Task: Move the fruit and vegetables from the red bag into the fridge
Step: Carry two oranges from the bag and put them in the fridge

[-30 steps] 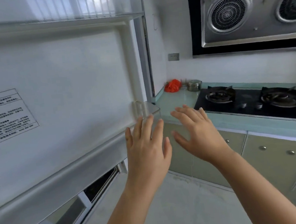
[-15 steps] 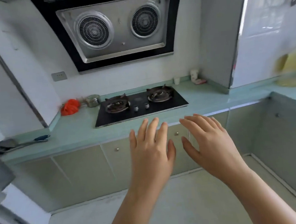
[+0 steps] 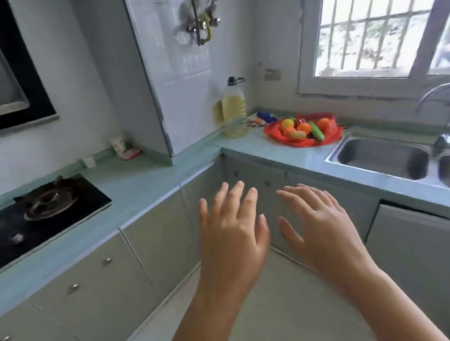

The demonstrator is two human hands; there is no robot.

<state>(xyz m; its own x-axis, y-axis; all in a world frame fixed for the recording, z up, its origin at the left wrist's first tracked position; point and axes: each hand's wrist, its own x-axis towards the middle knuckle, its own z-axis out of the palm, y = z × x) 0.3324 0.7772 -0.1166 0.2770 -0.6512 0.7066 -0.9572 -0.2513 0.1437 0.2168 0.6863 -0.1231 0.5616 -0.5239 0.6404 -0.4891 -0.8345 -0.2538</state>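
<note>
Left hand (image 3: 231, 238): fingers spread, holding nothing.
Right hand (image 3: 320, 227): fingers spread, holding nothing.
Red bag (image 3: 333, 133): on countertop (image 3: 143, 186) beside sink (image 3: 381, 155), lying open.
Produce (image 3: 303, 128): inside the bag; blurred, perhaps oranges and a cucumber.

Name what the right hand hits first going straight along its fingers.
Probably the cabinet door under the counter corner; the right hand points up-left at it, well left of the red bag. Depth is unclear.
</note>
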